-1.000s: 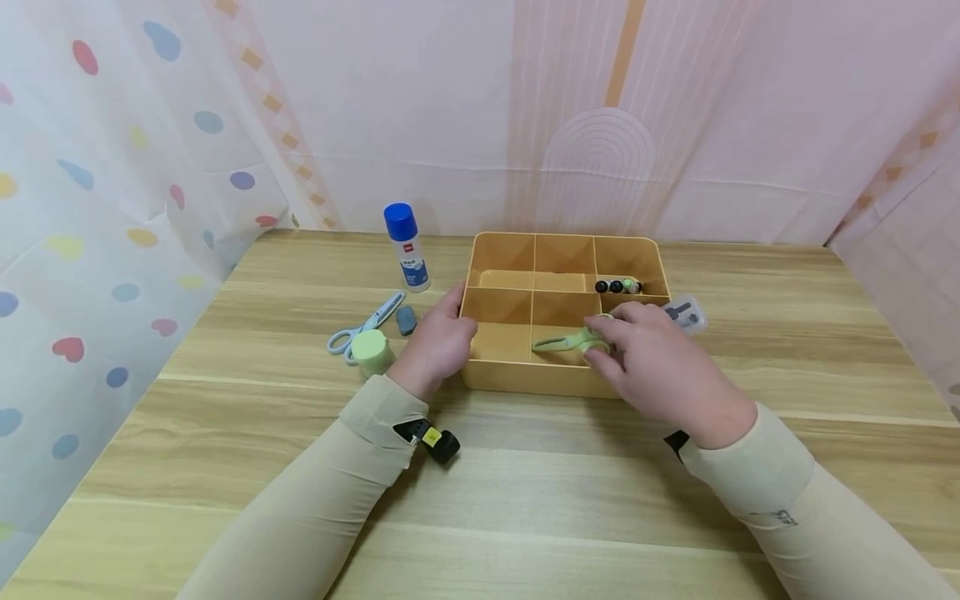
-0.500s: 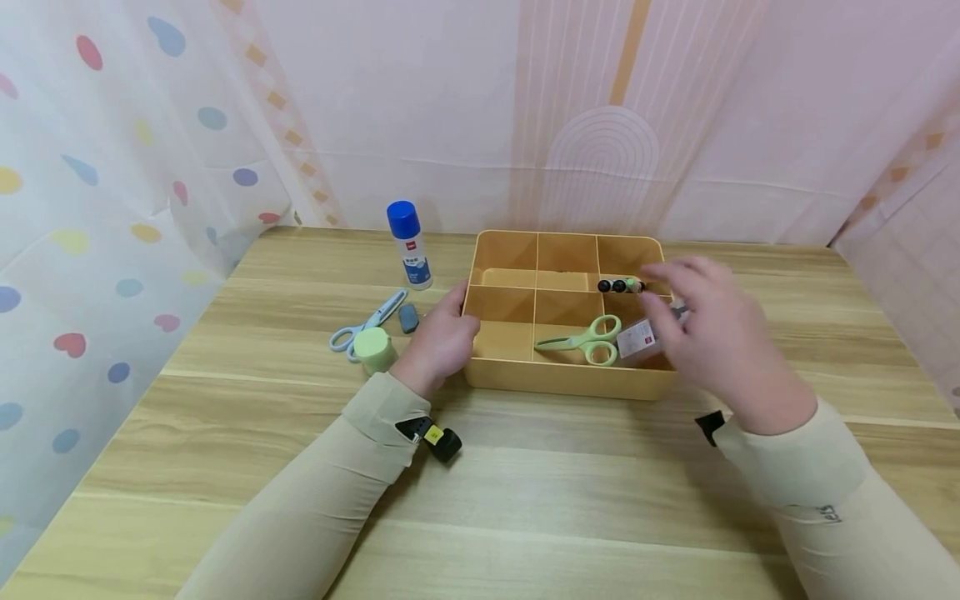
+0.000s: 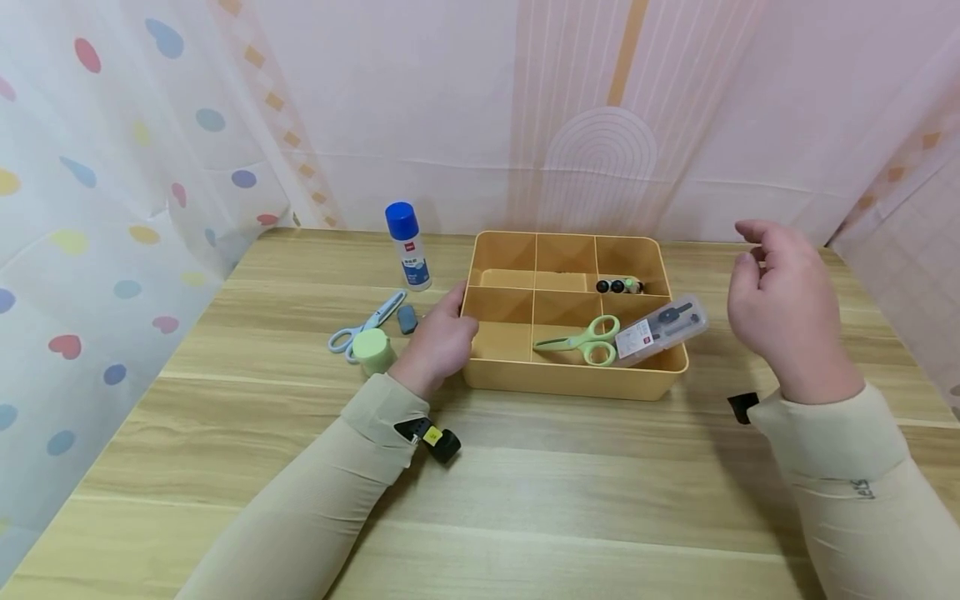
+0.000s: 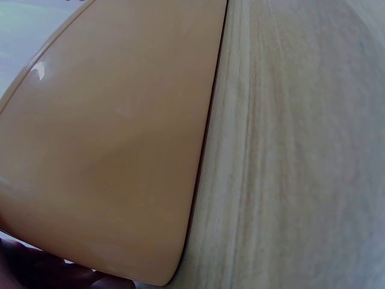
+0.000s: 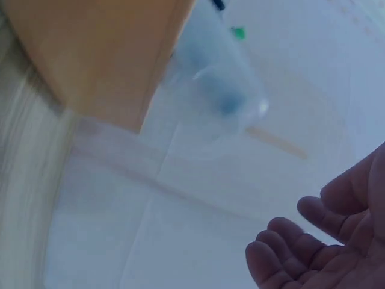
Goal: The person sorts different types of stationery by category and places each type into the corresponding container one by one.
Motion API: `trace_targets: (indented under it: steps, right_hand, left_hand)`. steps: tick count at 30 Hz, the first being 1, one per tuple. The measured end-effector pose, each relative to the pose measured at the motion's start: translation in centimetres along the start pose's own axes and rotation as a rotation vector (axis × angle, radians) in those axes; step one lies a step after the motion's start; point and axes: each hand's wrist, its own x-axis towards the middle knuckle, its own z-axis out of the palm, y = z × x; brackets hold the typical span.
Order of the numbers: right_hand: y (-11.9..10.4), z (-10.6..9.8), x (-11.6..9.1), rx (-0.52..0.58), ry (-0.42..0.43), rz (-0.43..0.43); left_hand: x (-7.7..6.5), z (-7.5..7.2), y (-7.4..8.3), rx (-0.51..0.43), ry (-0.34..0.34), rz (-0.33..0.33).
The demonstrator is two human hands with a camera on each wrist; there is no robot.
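My left hand (image 3: 437, 342) holds the left wall of a yellow-orange organizer box (image 3: 570, 381), its thumb at the rim and its fingers along the outside. In the left wrist view, the box's smooth side (image 4: 120, 138) fills much of the frame. My right hand (image 3: 787, 308) hangs in the air right of the box, fingers loosely bent, holding nothing. Green scissors (image 3: 581, 342) lie in the front middle compartment. A clear plastic case with a drawing compass (image 3: 663, 329) slants out of the front right compartment over the rim. Small black-ended cylinders (image 3: 618, 286) sit in the back right one.
Left of the box, a blue-capped glue bottle (image 3: 411, 250) stands upright on the wooden table (image 3: 480, 517). Light blue scissors (image 3: 367, 325), a small blue block (image 3: 407, 319) and a pale green cylinder (image 3: 372, 351) lie or stand near my left wrist. A patterned curtain hangs behind.
My right hand has let go of the green scissors, leaving them in the box, and has moved up and right, away from it. My left hand stays at the box's left wall.
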Motion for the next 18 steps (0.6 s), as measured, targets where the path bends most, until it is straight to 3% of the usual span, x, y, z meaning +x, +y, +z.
trace_targets:
  steps: [4, 12, 18]
  right_hand:
    - [1.2, -0.1, 0.6, -0.043, -0.099, 0.083]
    - [3.5, 0.9, 1.8, -0.150, -0.411, 0.166]
    - [4.3, 2.3, 1.9, -0.122, -0.501, 0.171]
  left_hand:
    - [0.0, 0.0, -0.1, 0.002, 0.003, 0.003]
    - [0.0, 0.0, -0.2, -0.010, -0.002, 0.011]
    - [0.0, 0.0, -0.2, -0.003, 0.001, 0.011]
